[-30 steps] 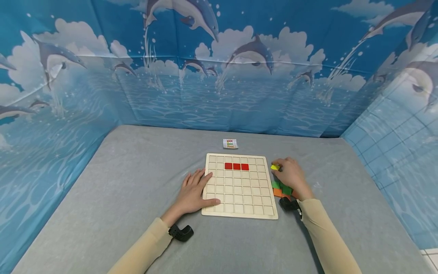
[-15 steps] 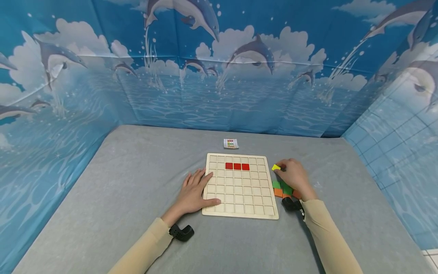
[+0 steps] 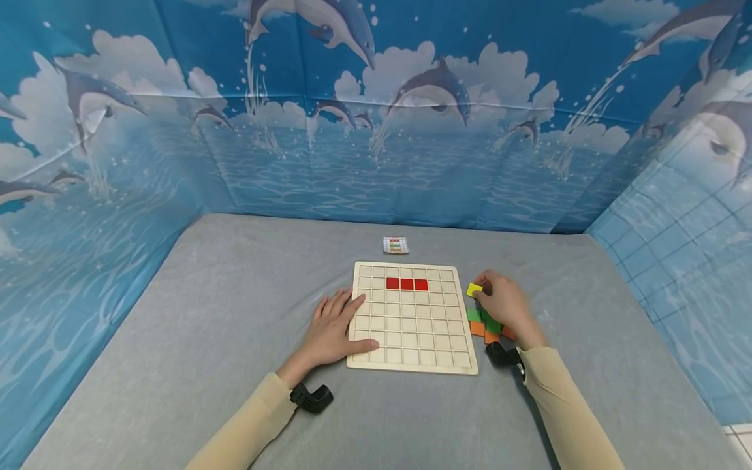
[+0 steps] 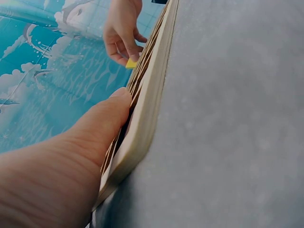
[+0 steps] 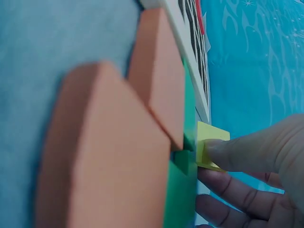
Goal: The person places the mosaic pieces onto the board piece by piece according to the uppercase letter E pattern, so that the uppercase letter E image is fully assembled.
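Between thumb and fingers my right hand (image 3: pixel 506 301) pinches a yellow square tile (image 3: pixel 474 290), just off the right edge of the wooden grid board (image 3: pixel 412 371). The right wrist view shows the thumb lying across the face of that yellow tile (image 5: pixel 213 135). My left hand (image 3: pixel 331 331) rests spread on the board's left edge, its thumb on the lower left squares. Three red tiles (image 3: pixel 407 284) sit side by side in a row near the board's far end. Green tiles (image 3: pixel 474 315) and orange tiles (image 3: pixel 478 328) lie loosely piled by the board's right side, below my right hand.
Beyond the board's far edge lies a small card (image 3: pixel 396 245) printed with a coloured grid pattern. A grey cloth (image 3: pixel 235 294) covers the table. Behind it and along the sides hangs a blue curtain (image 3: pixel 352 176) with dolphins.
The yellow tile has turned in my right hand so more of its face shows, and the hand has shifted slightly right. My left hand stays in place on the board.
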Demonstrator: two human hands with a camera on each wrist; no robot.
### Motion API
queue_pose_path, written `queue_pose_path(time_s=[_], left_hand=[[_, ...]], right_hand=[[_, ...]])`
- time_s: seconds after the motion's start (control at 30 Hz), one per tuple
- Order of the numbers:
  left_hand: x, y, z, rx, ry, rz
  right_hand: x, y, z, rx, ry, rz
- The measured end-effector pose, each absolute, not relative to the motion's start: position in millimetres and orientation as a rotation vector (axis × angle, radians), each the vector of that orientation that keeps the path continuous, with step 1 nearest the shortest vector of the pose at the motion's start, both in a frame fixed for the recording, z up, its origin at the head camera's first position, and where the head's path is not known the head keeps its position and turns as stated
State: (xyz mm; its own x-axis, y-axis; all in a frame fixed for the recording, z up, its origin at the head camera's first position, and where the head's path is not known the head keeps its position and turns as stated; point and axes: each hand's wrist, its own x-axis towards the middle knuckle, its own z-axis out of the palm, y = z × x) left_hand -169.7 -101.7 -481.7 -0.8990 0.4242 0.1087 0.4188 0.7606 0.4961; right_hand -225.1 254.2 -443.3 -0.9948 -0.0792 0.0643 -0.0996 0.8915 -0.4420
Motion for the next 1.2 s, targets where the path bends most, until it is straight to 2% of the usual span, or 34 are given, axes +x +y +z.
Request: queue_pose_path(time_s=[0.33,0.8,1.2], left_hand=[[-171,-102,-484,0.696,2.949,0.801],[-171,-104,-484,0.705,2.953,0.799],[-170,-102,-481,0.684,2.950,0.788]], right_hand=[[-215,242,-443,0.151,-2.901,0.754],[-208,203,-436,0.492,-2.737,1.023],[-215,159,-429,0.606,-2.881,1.082]])
